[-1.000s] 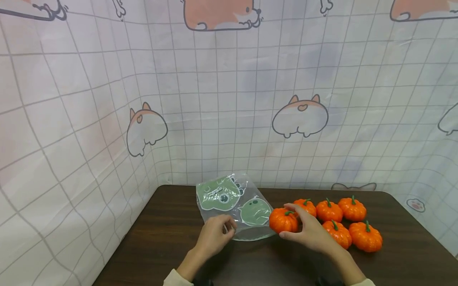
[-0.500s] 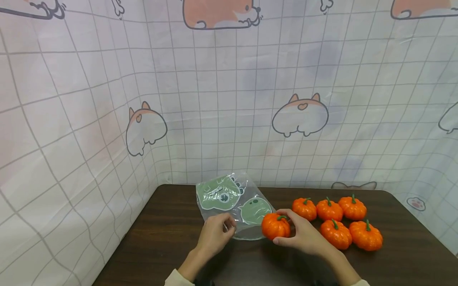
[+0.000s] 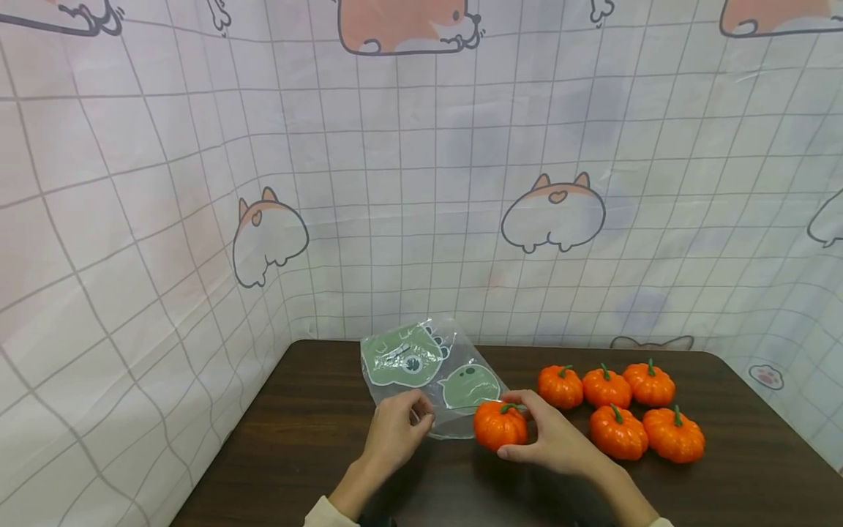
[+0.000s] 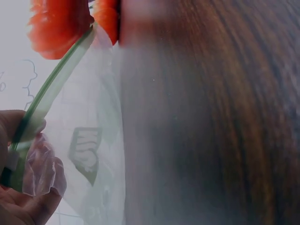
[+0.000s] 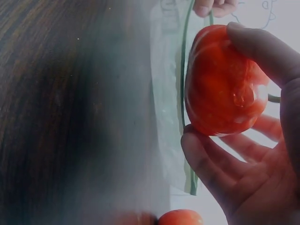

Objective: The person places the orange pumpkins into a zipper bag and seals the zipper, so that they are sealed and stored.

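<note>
A clear zip bag (image 3: 454,423) printed with green cartoon animals lies at the middle of the table. My left hand (image 3: 400,423) pinches the bag's edge near its green zip strip (image 4: 51,77), as the left wrist view shows. My right hand (image 3: 549,435) grips a small orange pumpkin (image 3: 499,426) with a green stem, thumb on one side and fingers on the other. In the right wrist view the held pumpkin (image 5: 225,82) is right at the bag's green-edged mouth (image 5: 183,93). In the head view it overlaps the bag's near right part.
Several more orange pumpkins (image 3: 606,388) stand in two rows on the right of the dark wooden table (image 3: 276,439). A white grid-patterned cloth (image 3: 421,205) with cartoon dogs hangs behind the table and along its left side.
My right hand has moved left and slightly nearer with the pumpkin, from the bag's right corner to in front of its mouth. The left hand has hardly moved.
</note>
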### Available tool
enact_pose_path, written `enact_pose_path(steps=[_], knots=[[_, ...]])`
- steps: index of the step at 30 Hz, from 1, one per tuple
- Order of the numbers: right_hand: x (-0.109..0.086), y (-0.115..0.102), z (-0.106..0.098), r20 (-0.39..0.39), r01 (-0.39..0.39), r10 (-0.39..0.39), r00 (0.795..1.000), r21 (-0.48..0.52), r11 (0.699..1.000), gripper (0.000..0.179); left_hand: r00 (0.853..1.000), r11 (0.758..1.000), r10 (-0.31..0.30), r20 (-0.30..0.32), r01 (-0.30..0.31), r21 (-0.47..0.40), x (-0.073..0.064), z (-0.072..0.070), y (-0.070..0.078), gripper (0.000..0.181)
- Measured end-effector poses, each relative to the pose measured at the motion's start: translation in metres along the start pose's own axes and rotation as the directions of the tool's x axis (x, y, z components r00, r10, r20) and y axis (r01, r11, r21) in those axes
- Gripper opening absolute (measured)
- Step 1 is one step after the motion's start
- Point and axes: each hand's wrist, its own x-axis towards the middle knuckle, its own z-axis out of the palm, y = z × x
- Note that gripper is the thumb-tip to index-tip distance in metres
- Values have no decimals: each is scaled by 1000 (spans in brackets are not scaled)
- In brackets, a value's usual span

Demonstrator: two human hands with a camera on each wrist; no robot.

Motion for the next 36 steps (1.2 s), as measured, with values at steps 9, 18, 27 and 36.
enact_pose_path(steps=[9,18,27,36], knots=[[2,0,6,-12,-2,2,1000,-40,999,74,999,1000,6,-43,-7,-19,-1,2,4,18],[2,-7,14,-85,-70,60,995,-112,991,71,998,998,-2,-56,-1,-60,-3,4,11,18],[6,-9,24,-158,-174,154,975,-126,977,67,999,995,6,-40,-10,-97,-5,4,16,20],[4,-10,29,-135,-115,86,987,-219,969,62,997,996,46,58,-42,-76,-6,5,14,21]])
